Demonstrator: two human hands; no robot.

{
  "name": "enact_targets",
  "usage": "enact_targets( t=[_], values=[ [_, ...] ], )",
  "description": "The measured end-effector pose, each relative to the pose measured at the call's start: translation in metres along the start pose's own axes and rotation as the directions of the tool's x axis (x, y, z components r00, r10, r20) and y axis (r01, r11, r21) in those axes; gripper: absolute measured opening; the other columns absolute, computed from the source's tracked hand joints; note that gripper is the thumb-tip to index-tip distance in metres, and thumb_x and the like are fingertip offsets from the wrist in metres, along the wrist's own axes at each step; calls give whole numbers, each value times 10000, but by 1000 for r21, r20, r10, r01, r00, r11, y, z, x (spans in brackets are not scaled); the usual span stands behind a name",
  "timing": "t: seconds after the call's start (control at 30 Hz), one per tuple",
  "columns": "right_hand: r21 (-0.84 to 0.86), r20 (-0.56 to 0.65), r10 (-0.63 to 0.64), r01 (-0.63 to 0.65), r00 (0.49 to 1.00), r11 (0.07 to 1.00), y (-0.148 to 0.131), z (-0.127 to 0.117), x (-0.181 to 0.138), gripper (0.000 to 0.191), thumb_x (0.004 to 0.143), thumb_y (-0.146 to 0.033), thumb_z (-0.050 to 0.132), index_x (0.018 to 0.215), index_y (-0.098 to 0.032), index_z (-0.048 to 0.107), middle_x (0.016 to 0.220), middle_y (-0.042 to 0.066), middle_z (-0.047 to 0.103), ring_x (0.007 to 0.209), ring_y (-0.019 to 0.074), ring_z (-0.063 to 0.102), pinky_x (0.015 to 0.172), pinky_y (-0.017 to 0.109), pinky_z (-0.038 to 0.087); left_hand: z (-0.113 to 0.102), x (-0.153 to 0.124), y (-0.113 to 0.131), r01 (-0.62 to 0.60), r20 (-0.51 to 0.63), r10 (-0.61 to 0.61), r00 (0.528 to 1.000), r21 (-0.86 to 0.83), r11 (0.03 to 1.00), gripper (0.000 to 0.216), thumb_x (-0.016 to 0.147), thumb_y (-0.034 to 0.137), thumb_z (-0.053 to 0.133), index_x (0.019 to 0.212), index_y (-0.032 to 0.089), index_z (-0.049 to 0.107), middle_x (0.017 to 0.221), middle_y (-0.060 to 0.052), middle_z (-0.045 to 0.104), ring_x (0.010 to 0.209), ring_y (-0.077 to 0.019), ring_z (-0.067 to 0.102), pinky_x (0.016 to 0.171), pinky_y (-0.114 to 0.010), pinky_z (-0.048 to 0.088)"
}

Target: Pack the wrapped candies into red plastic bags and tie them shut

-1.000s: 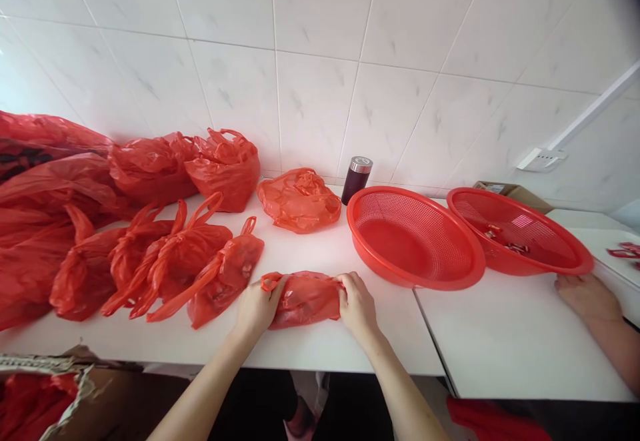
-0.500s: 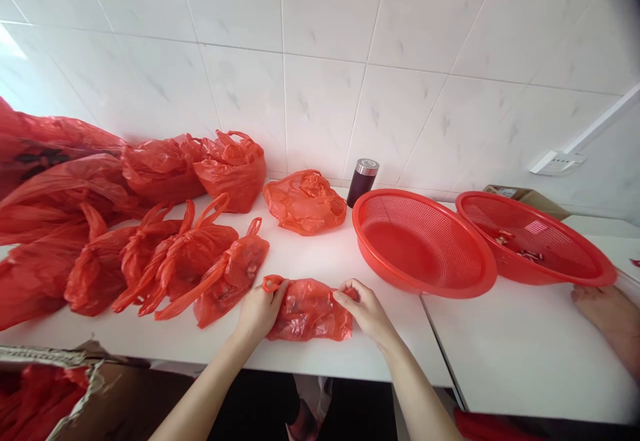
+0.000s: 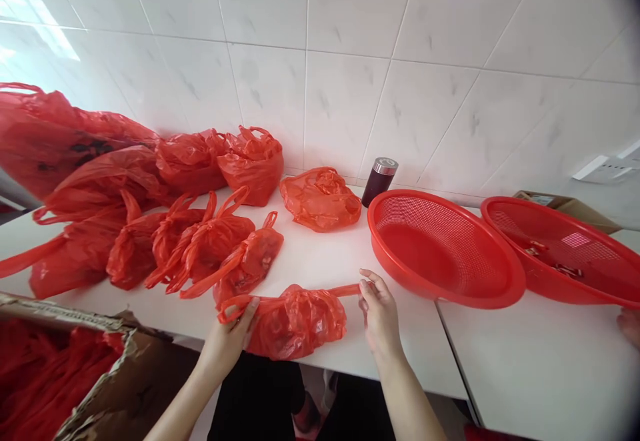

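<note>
A red plastic bag (image 3: pixel 295 324) lies at the table's front edge, crumpled, with its contents showing only faintly through the film. My left hand (image 3: pixel 233 331) is closed on the bag's left handle, which loops out past the fingers. On the other side, my right hand (image 3: pixel 379 311) pinches the end of the right handle, drawn out in a strip away from the bag. Just behind and to the left rests a tied red bag (image 3: pixel 253 257) with small lumpy things inside.
Several tied red bags (image 3: pixel 200 241) and fuller ones (image 3: pixel 253 164) crowd the left. A loose red bag (image 3: pixel 323 201) and a dark flask (image 3: pixel 380 181) stand near the wall. Two red colanders (image 3: pixel 445 247) are at right, another person's hand (image 3: pixel 629 326) beside one. A cardboard box (image 3: pixel 117 374) holds red bags.
My hands have moved apart, stretching the bag's handles out sideways. The right handle now shows as a strip. My view has turned left, showing more of the bags and box there.
</note>
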State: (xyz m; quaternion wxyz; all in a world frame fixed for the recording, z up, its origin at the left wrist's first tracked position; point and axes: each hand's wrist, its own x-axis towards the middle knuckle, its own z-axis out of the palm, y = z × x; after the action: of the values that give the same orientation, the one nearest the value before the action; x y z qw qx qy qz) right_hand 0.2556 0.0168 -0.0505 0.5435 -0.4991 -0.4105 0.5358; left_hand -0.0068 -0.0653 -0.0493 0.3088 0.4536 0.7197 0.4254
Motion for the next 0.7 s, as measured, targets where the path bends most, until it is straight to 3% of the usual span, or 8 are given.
enact_targets(
  t=[0.07,0.1,0.2,0.27,0.37,0.43,0.53,0.7],
  values=[
    [-65,43,-35,38,998,997,-5,0,1,360,846,-478,604,1104,-231,566,686,-56,340,560,105,339,533,245,339,-7,1,7,13,25,-14,1000,56,998,470,842,611,477,721,176,609,577,-4,581,550,-186,566,543,-298,484],
    [-104,77,-65,73,995,992,-9,0,1,345,869,-478,577,1116,-238,556,692,-52,356,577,111,363,559,250,362,-9,2,13,-35,-27,38,999,115,993,443,847,589,482,824,172,629,655,-20,619,604,-200,593,573,-309,497],
    [-179,177,-161,192,971,965,-21,4,-4,306,924,-469,503,1141,-256,538,750,-28,441,678,134,458,695,277,430,-5,2,42,-318,-173,385,906,323,892,410,868,455,526,1188,202,563,1136,-112,638,1046,-275,599,848,-400,497],
    [-184,206,-206,244,957,952,-27,6,-8,295,940,-466,476,1140,-259,538,806,-7,489,745,147,496,764,297,444,8,4,62,-463,8,502,865,401,791,385,856,377,561,1213,233,573,1253,-117,599,1192,-296,523,962,-437,435],
    [-150,155,-253,276,955,949,-34,7,-10,297,935,-472,488,1134,-257,537,807,-1,510,751,152,504,764,305,444,26,10,89,-523,405,366,838,401,752,190,840,280,562,979,238,685,995,-76,706,947,-266,639,824,-379,481],
    [-77,77,-260,266,962,961,-37,6,-7,317,916,-476,527,1148,-259,523,783,-10,514,725,146,499,741,301,438,23,17,108,-509,469,311,826,387,769,157,853,274,537,891,237,684,877,-41,710,799,-222,648,723,-331,481],
    [53,44,-219,216,975,975,-38,11,-3,364,890,-468,576,1185,-272,495,834,-10,561,689,125,485,706,283,426,-16,25,145,-490,409,337,848,364,792,219,903,387,474,935,243,636,881,1,683,760,-169,619,680,-278,472],
    [-8,322,-126,136,938,991,-31,50,-17,295,885,-458,580,1079,-241,534,797,-21,566,628,105,452,637,248,405,-139,14,196,-347,209,279,937,484,804,304,851,463,554,963,185,603,784,26,603,633,-96,512,591,-209,406]
  ],
)
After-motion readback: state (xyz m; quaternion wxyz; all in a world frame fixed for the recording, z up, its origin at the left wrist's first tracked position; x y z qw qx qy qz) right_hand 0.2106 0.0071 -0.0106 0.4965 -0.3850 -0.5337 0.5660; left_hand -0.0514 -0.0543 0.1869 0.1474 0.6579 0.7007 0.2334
